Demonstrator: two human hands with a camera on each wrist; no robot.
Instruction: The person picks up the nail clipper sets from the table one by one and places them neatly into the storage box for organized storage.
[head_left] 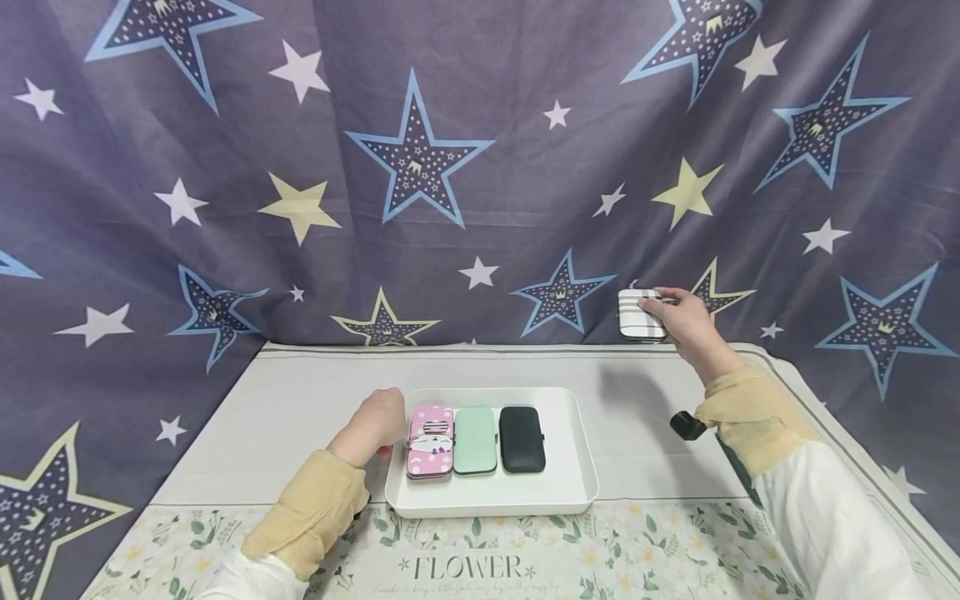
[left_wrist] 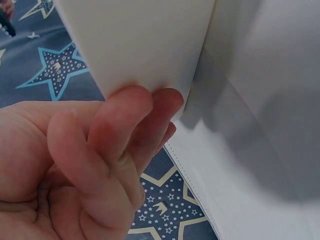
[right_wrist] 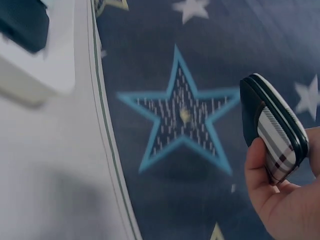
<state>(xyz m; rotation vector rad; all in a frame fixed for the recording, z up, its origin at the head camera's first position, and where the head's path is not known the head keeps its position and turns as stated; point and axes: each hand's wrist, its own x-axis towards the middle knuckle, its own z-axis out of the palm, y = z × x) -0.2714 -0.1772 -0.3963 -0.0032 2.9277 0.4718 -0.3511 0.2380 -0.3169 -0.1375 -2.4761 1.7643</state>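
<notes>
My right hand (head_left: 688, 327) pinches a small hard-shell case (head_left: 639, 315) with a white, grey-striped plaid cover, up in the air to the right of the tray. The right wrist view shows the plaid case (right_wrist: 276, 129) edge-on, with dark rims and a dark side panel, thumb and fingers around one end. At the left end of the white tray (head_left: 491, 508) my left hand (head_left: 381, 421) grips the edge; its bent fingers (left_wrist: 122, 117) touch the tray's outer wall. Inside the tray, a pink cartoon case (head_left: 431, 462), a mint green case (head_left: 475, 442) and a black case (head_left: 522, 439) lie side by side.
Bare tray floor (head_left: 564, 450) lies to the right of the black case. The table carries a white cloth (head_left: 322, 371) with a floral strip (head_left: 630, 550) along the front. A dark star-patterned curtain (head_left: 495, 217) hangs behind the table's far edge.
</notes>
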